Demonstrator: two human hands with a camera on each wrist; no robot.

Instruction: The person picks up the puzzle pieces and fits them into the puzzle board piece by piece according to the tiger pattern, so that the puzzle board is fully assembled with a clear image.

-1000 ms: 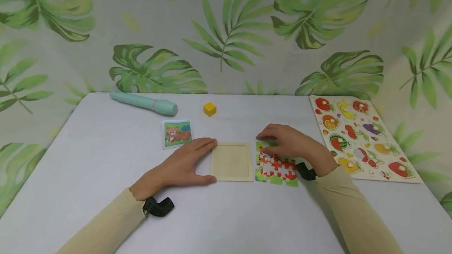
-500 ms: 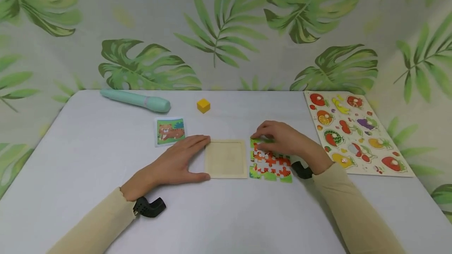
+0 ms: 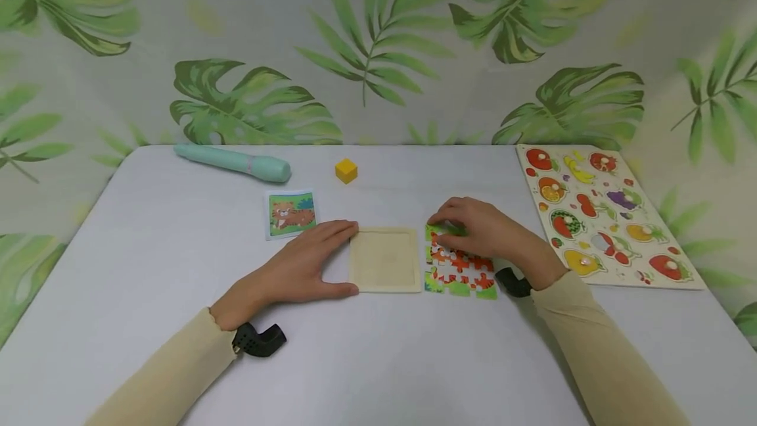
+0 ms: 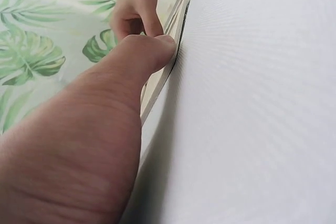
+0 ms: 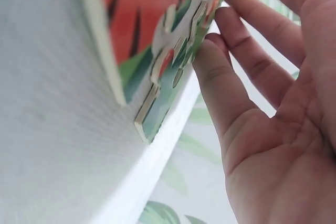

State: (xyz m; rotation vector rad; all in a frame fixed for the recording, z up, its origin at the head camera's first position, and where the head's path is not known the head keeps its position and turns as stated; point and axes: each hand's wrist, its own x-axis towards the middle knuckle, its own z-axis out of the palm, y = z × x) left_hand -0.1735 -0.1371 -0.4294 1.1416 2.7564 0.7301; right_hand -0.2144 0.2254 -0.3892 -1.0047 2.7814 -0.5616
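In the head view, my left hand (image 3: 301,265) rests along the left side of a square wooden puzzle frame (image 3: 387,260), its forefinger at the far left corner and its thumb at the near left corner. The left wrist view shows that thumb laid against the frame's edge. Just right of the frame, loosely fitted jigsaw pieces (image 3: 458,266) form an orange and green picture with gaps in it. My right hand (image 3: 481,232) is arched over their far side. In the right wrist view its extended fingers (image 5: 215,77) touch the edge of the puzzle pieces (image 5: 176,72).
A small picture card (image 3: 291,213) with a brown animal lies behind my left hand. Farther back are a mint-green tapered stick (image 3: 236,163) and a yellow cube (image 3: 346,171). A fruit peg board (image 3: 609,219) lies on the right beside my right wrist.
The whole head view shifts slightly as the camera moves. Both hands, the frame and the puzzle pieces keep their places relative to each other.
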